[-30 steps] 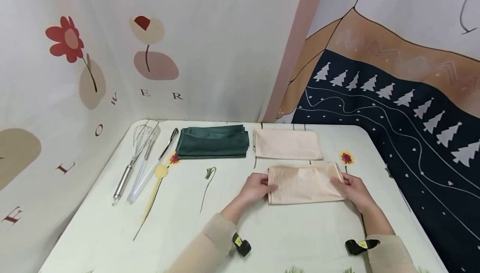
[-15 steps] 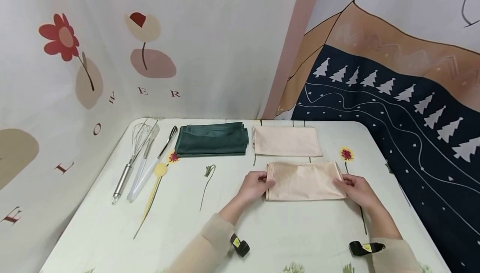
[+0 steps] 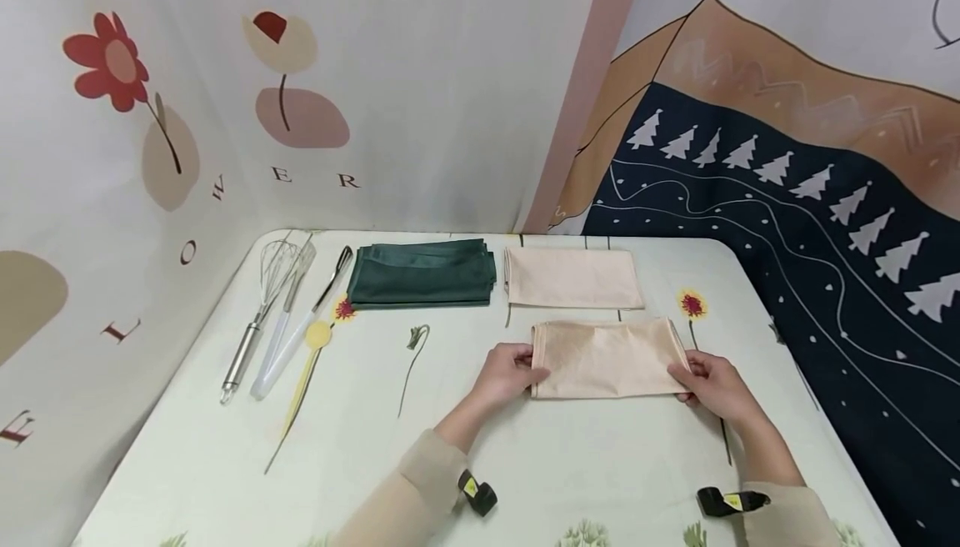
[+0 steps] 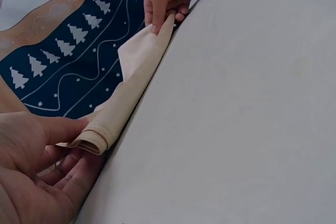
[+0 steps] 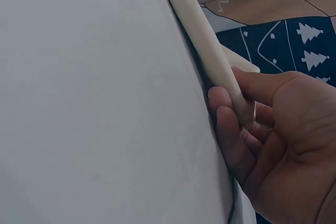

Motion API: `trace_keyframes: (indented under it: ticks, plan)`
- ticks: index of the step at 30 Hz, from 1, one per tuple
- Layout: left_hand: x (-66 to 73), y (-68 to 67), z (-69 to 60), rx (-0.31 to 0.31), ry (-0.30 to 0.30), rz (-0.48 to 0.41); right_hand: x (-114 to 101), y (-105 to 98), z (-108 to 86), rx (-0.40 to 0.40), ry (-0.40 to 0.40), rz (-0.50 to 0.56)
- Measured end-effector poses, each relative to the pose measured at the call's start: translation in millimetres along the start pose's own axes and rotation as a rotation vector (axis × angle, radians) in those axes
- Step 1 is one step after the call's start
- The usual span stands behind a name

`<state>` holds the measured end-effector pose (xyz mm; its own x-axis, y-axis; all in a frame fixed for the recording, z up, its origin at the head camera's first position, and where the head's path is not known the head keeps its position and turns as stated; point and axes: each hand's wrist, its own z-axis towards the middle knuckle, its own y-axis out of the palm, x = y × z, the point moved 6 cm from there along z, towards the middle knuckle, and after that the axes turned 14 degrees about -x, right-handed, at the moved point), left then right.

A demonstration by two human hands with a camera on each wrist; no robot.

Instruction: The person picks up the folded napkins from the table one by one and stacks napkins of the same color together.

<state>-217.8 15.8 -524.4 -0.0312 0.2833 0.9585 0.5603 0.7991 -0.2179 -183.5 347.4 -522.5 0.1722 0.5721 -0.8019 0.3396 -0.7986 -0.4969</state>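
Note:
A folded peach cloth (image 3: 607, 359) lies at the middle right of the table, held at both ends. My left hand (image 3: 508, 376) pinches its left end, thumb on top and fingers beneath; the left wrist view shows the stacked layers of this folded cloth (image 4: 97, 139) between thumb and fingers. At the other end my right hand (image 3: 716, 384) grips the right edge, and in the right wrist view the thumb and fingers of this right hand (image 5: 283, 124) close round the cloth's corner. Just behind lies a second folded peach cloth (image 3: 573, 278), apart from both hands.
A folded dark green cloth (image 3: 422, 273) lies at the back, left of the peach ones. On the left side are a whisk (image 3: 255, 326), a slim utensil with a pale handle (image 3: 281, 326) and another with a dark looped head (image 3: 307, 326). Flowers are printed on the tablecloth (image 3: 450, 464).
The right hand has shifted its grip slightly at the cloth's right edge, with its fingers now further under the near corner. The left hand keeps its hold. The head view has tilted slightly.

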Motion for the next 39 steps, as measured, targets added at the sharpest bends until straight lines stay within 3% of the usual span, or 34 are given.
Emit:
trace_keyframes:
  ticks: [12, 24, 33, 39]
  plan:
    - [2.1, -6.1, 2.0, 0.074, 0.045, 0.031, -4.2, 2.4, 0.3, 0.062, -0.090, 0.041]
    - [10.4, -19.2, 1.5, 0.143, 0.086, 0.054, -17.2, 0.8, 3.6, 0.144, -0.111, 0.036]
    - [14.9, -36.2, 9.8, 0.173, 0.000, -0.010, -28.8, -3.0, 14.5, 0.205, -0.139, 0.039]
    - [20.5, -46.0, 19.2, 0.187, 0.010, 0.005, -34.4, -6.7, 26.1, 0.237, -0.166, 0.058]
